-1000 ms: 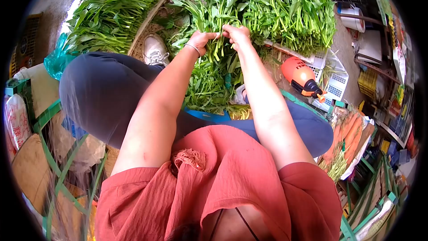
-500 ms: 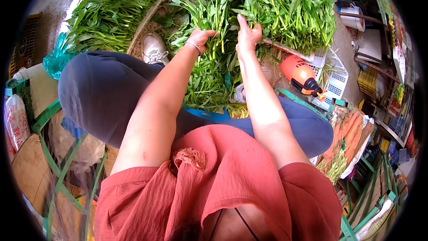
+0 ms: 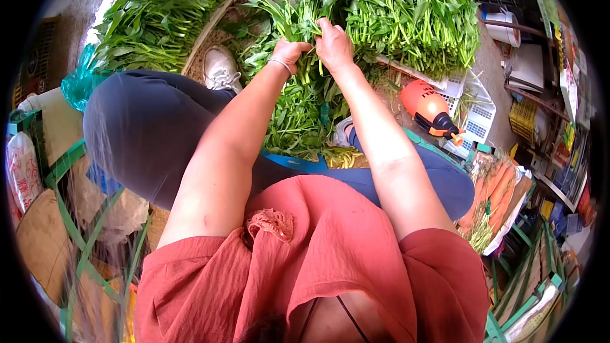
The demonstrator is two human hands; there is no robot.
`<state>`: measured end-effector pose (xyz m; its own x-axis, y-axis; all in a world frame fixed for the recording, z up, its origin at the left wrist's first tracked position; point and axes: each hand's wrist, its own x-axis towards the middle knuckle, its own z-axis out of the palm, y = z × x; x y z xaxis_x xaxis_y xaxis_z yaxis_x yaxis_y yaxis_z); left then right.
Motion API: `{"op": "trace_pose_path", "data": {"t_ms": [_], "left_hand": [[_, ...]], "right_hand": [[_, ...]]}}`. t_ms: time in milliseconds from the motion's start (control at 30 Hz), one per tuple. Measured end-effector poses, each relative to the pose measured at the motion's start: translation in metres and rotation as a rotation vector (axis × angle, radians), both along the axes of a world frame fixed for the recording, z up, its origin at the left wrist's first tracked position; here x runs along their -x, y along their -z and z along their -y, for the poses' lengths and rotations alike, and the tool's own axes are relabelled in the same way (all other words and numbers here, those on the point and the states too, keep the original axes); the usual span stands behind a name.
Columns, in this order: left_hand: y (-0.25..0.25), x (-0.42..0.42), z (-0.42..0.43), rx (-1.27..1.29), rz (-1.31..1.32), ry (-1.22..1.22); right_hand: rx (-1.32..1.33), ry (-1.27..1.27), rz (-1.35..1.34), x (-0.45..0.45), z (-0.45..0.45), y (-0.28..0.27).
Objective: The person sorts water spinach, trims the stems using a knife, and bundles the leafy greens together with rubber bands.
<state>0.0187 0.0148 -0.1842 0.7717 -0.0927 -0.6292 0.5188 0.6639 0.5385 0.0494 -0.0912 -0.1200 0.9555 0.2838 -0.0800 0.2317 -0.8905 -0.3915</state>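
Head view: right hand [image 3: 334, 46] partly hides the bunched green stems [image 3: 309, 68].

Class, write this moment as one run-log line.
left hand: holding leafy bunch | right hand: at same bunch | right side: orange sprayer

The left hand [image 3: 289, 55] hides part of the bunch of greens [image 3: 307, 14] it holds; whether the right hand [image 3: 334, 46], its fingertips partly among the leaves, closes on it cannot be told. The top edge cuts off 2 leafy piles [image 3: 165, 19] [image 3: 413, 13]. The right forearm [image 3: 370, 105] partly covers a shoe [image 3: 341, 133]. Far-right goods [image 3: 564, 194] are too small to identify.
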Motion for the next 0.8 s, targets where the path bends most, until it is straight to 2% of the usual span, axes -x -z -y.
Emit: {"op": "trace_pose_path", "data": {"t_ms": [100,200,233,267,300,333,367,400,467,500,567,633,700,767,800], "left_hand": [[0.001,-0.002,0.002,0.006,0.028,-0.042],[-0.002,-0.003,-0.005,0.09,-0.08,-0.044],[-0.005,-0.004,-0.008,0.077,-0.128,-0.039],[-0.003,-0.004,-0.01,0.118,-0.131,-0.033],[0.001,-0.004,-0.01,0.158,-0.135,-0.024],[-0.007,-0.003,-0.01,0.148,-0.178,-0.03],[0.011,-0.004,-0.01,0.206,-0.141,0.029],[0.007,-0.004,-0.01,0.237,-0.126,0.038],[-0.001,-0.002,-0.012,0.262,-0.128,0.071],[0.001,-0.001,-0.012,0.261,-0.13,0.072],[0.004,-0.001,-0.012,0.274,-0.112,0.12],[0.0,0.0,-0.012,0.285,-0.105,0.129],[-0.001,0.001,-0.013,0.257,-0.094,0.149],[0.001,0.003,-0.015,0.305,-0.1,0.137],[-0.002,0.003,-0.015,0.245,-0.118,0.114]], "right_hand": [[0.0,-0.011,-0.015,0.006,0.005,0.002],[-0.409,0.227,-0.207,0.016,0.015,-0.002],[-0.524,0.328,-0.11,0.021,0.021,-0.005],[-0.5,0.423,-0.001,0.028,0.031,-0.009],[-0.489,0.529,0.186,0.032,0.05,0.015],[-0.694,0.816,0.086,0.037,0.057,0.009],[-0.898,1.104,-0.018,0.044,0.062,0.004],[-0.899,1.107,-0.011,0.047,0.062,0.004],[-1.11,1.294,0.203,0.054,0.053,0.007],[-1.115,1.157,0.229,0.053,0.05,0.007],[-1.271,1.008,-0.017,0.046,0.046,0.005],[-1.178,1.23,-0.2,0.038,0.032,0.001],[-1.163,1.265,-0.281,0.028,0.024,0.001],[-1.082,1.191,-0.248,0.021,0.015,0.003],[-0.983,1.062,-0.346,0.021,0.012,0.002]]}}
